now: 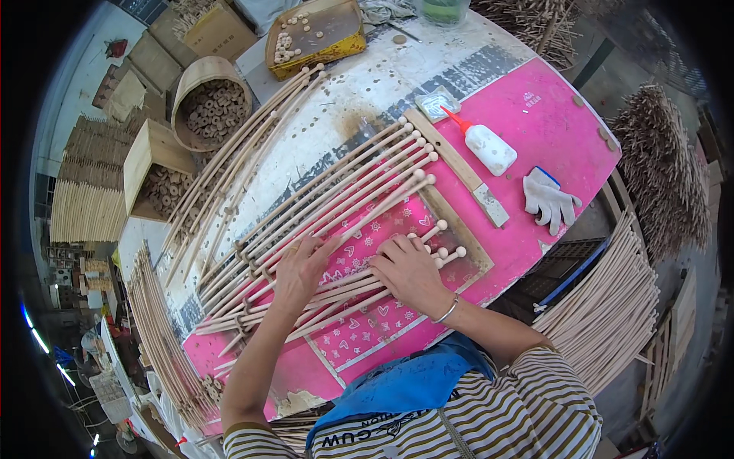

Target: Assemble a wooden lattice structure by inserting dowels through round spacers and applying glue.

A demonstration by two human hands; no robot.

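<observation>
Pale wooden rods with round ball ends (367,172) lie in slanting rows across the pink-covered table (573,107); the left hand (300,269) is over their middles, fingers partly spread; the right hand (413,269) curls its fingers over several near the ball ends; whether either grips, I cannot tell; a white plastic bottle with a red nozzle (491,151) lies beyond.

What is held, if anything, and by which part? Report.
Right hand: seemingly wooden sticks, near their ball ends. Left hand: over the sticks; grip cannot be told.
</observation>
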